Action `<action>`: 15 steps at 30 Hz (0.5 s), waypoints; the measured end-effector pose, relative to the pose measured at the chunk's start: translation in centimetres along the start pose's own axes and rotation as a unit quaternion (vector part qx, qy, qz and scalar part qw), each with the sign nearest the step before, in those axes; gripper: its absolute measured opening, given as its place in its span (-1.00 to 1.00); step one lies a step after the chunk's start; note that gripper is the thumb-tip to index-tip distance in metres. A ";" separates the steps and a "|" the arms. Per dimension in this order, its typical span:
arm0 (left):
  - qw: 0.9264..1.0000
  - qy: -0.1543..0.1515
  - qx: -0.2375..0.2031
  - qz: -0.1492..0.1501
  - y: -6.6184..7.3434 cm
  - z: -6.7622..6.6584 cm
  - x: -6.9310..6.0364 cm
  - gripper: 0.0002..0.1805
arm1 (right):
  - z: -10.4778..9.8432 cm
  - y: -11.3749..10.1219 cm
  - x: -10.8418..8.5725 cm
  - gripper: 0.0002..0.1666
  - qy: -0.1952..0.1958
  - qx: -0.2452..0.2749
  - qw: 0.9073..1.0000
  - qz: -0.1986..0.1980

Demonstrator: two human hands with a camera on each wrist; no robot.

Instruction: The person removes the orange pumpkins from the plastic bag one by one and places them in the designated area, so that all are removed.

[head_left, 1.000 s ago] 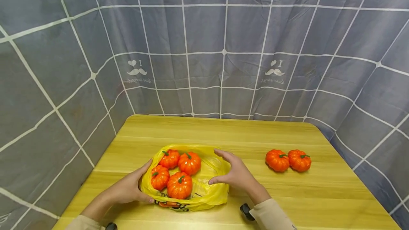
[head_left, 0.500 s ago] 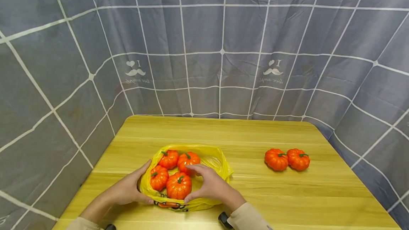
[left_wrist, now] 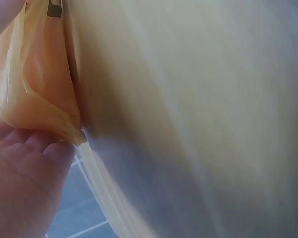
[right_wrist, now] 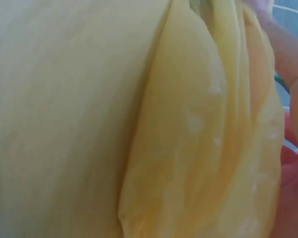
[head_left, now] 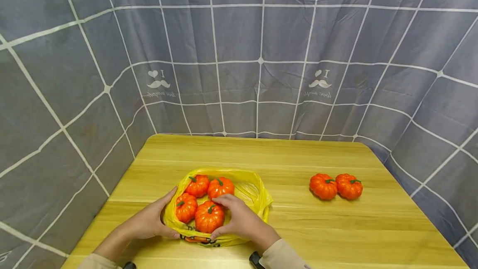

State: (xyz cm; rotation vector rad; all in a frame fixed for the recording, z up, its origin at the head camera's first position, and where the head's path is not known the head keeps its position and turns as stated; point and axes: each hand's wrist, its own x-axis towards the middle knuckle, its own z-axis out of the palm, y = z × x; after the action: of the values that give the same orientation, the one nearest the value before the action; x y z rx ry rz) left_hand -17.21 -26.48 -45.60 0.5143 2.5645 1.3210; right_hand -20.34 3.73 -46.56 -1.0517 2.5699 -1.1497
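A yellow plastic bag [head_left: 254,186] lies open on the table, with several orange pumpkins inside. My left hand [head_left: 147,220] curves round its left side, thumb at the front and fingers behind; the left wrist view shows those fingers [left_wrist: 30,141] against the bag [left_wrist: 39,84]. Inside the bag's mouth, my right hand [head_left: 242,221] has its fingers and thumb round the right side of the front pumpkin [head_left: 209,218]. In the right wrist view the bag [right_wrist: 188,134] covers part of my right hand [right_wrist: 293,203].
Two more orange pumpkins [head_left: 323,186] [head_left: 349,186] sit side by side on the wooden table [head_left: 336,227], to the right of the bag. A grey curtain [head_left: 239,82] with white lines hangs behind and beside the table.
My right hand has moved left from the bag's right rim to the front pumpkin and closed round it. The bag's right rim has spread outward. My left hand has stayed in place.
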 end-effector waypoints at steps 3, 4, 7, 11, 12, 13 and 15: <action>1.000 0.001 -0.002 0.001 0.0 0.0 0.0 0.49 | 0.3 0.0 0.2 0.04 0.010 -0.012 1.000 -0.005; 1.000 0.001 -0.002 0.001 0.0 0.0 0.0 0.49 | 0.3 0.0 0.2 0.03 0.014 -0.013 1.000 -0.004; 1.000 0.004 -0.003 -0.001 0.1 0.0 -0.1 0.49 | 0.4 0.0 0.2 0.02 0.023 -0.018 1.000 -0.001; 1.000 0.008 0.002 -0.003 0.2 -0.1 -0.2 0.49 | 0.4 -0.1 0.1 0.02 0.023 -0.018 1.000 0.009; 1.000 0.008 0.003 -0.003 0.2 -0.1 -0.2 0.48 | 0.3 -0.1 0.1 0.01 0.022 -0.014 1.000 0.010; 1.000 0.008 0.004 -0.003 0.2 -0.1 -0.2 0.48 | 0.3 -0.1 0.1 0.01 0.021 -0.008 1.000 0.011; 1.000 0.007 0.006 -0.002 0.2 -0.1 -0.3 0.48 | 0.2 -0.2 0.0 0.00 0.021 0.005 1.000 0.014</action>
State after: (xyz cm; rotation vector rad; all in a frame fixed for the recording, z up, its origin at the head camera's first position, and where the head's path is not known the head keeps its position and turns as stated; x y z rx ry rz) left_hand -16.96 -26.57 -45.38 0.5041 2.5853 1.3144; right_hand -20.15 3.53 -46.50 -0.9951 2.5991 -1.1901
